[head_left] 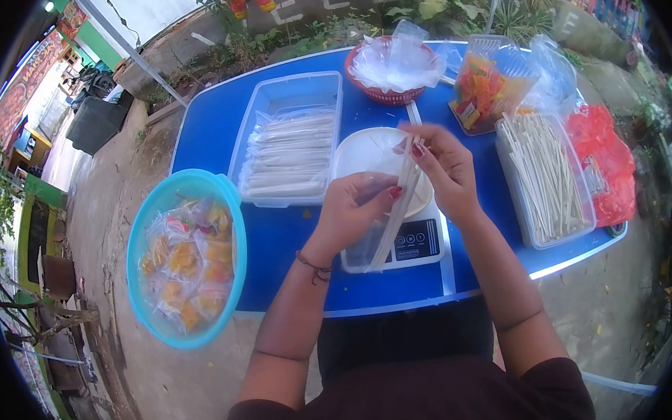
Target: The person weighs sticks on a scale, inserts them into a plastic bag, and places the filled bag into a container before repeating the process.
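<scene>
A narrow clear plastic bag with several pale thin sticks in it is held at a slant in front of me. My left hand is closed on its side, thumb pressed against the plastic. My right hand pinches the upper end between thumb and fingers. Below both hands stands a kitchen scale with a white round plate on top, partly hidden by the hands. A clear tub of loose pale sticks is to the right. Filled, flat packets lie in a clear tub at left.
A turquoise basin of bagged orange-yellow snacks stands at the table's left edge. At the back are a red basket of clear bags and a clear container of colourful packets. A red plastic bag lies at far right on the blue table.
</scene>
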The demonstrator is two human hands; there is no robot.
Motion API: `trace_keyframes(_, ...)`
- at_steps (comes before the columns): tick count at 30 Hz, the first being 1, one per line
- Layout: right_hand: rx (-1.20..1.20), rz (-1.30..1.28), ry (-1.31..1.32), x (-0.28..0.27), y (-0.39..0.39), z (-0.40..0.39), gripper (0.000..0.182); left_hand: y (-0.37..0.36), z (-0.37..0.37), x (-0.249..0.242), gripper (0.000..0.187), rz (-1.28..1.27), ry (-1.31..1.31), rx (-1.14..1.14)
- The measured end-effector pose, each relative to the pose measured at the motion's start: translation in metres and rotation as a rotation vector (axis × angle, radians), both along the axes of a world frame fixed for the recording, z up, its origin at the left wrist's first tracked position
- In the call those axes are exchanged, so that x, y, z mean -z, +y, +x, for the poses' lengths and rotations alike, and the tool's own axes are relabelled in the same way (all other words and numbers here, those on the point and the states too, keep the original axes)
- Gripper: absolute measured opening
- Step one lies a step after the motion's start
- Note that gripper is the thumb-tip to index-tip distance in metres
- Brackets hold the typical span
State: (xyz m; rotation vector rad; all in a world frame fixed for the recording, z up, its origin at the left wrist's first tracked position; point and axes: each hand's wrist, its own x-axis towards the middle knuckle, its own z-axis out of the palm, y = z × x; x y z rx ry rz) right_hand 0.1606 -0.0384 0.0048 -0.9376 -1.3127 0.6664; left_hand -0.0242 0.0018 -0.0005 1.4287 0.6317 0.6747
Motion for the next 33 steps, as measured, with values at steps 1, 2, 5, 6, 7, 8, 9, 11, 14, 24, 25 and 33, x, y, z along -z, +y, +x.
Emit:
trace_keyframes(1, -0.004, 0.011, -0.112, 0.003, 0.002, 0.004, 0.028, 0.001, 0.000, 0.001, 0.028, 0.011, -0.011, 0.000)
trace_keyframes(2, 0.032, 0.028, -0.074, 0.005, 0.001, 0.004, 0.027, 0.002, 0.000, 0.002, 0.028, 0.023, -0.023, -0.001)
trace_keyframes(5, 0.113, 0.106, -0.061, -0.001, -0.005, -0.002, 0.024, 0.004, -0.001, 0.005, 0.028, 0.031, -0.044, -0.034)
trace_keyframes(6, 0.125, 0.150, -0.129, 0.001, -0.005, 0.002, 0.022, 0.004, -0.001, 0.004, 0.027, 0.018, -0.041, -0.036)
trace_keyframes(7, 0.137, 0.192, -0.198, 0.002, -0.006, 0.004, 0.022, 0.004, -0.002, 0.003, 0.027, 0.003, -0.039, -0.038)
trace_keyframes(8, 0.180, 0.185, -0.207, 0.001, -0.008, 0.003, 0.020, 0.004, -0.002, 0.002, 0.027, -0.012, -0.037, -0.040)
trace_keyframes(9, 0.222, 0.178, -0.216, -0.004, -0.011, -0.001, 0.018, 0.003, -0.001, 0.001, 0.027, -0.007, -0.040, -0.041)
trace_keyframes(11, 0.261, 0.184, -0.286, -0.002, -0.012, 0.000, 0.016, 0.002, -0.001, 0.001, 0.027, 0.001, -0.046, -0.043)
trace_keyframes(14, 0.254, 0.191, -0.381, 0.005, -0.012, 0.004, 0.016, 0.002, 0.001, 0.004, 0.026, 0.037, -0.024, -0.065)
trace_keyframes(24, 0.232, 0.196, -0.437, 0.003, -0.013, -0.002, 0.007, 0.003, 0.002, 0.005, 0.022, 0.067, -0.008, -0.098)
trace_keyframes(25, 0.225, 0.195, -0.446, 0.006, -0.012, -0.002, 0.007, 0.004, 0.001, 0.006, 0.022, 0.106, 0.022, -0.089)
trace_keyframes(33, 0.504, 0.070, -0.535, 0.007, -0.011, 0.006, 0.004, 0.008, 0.000, 0.009, 0.020, 0.185, -0.089, -0.246)
